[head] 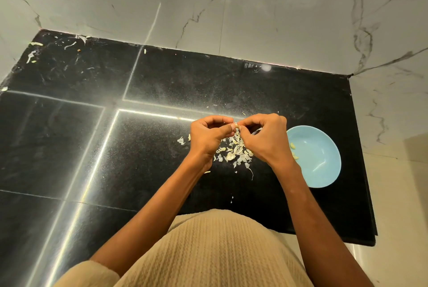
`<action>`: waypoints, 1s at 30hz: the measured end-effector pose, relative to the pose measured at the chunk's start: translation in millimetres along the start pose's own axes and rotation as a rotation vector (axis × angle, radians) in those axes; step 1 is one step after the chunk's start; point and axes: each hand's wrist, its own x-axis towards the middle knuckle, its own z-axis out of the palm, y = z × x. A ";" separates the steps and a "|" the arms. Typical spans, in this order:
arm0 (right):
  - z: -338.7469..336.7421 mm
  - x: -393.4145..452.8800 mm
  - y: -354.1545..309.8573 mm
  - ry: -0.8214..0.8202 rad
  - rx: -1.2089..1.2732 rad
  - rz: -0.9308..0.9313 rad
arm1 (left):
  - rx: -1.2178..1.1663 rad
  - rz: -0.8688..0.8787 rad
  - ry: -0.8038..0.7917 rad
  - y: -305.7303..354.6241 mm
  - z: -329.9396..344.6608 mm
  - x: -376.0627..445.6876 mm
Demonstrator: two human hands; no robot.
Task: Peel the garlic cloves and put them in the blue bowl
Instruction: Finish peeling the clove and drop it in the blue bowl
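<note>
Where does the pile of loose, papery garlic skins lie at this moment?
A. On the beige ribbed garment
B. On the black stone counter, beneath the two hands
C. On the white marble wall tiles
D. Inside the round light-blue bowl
B: the pile of papery garlic skins lies on the black stone counter under the left hand and right hand, beside the round light-blue bowl, which holds only a few peeled cloves.
</note>
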 end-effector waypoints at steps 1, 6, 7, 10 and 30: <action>0.0 -0.1 0.8 -0.004 -0.006 -0.002 | 0.001 -0.001 0.004 0.1 0.2 -0.1; 1.0 -0.8 2.0 0.008 -0.009 0.000 | 0.008 -0.008 0.017 0.9 1.5 -0.4; 1.2 -0.6 2.3 0.011 -0.014 -0.004 | 0.013 -0.005 0.017 1.1 1.8 -0.6; 1.0 -0.1 3.7 0.002 -0.015 -0.014 | 0.026 -0.002 0.012 1.7 1.9 -0.6; 4.6 -1.6 6.9 -0.042 0.720 0.281 | -0.230 -0.075 0.026 -4.4 6.1 -4.2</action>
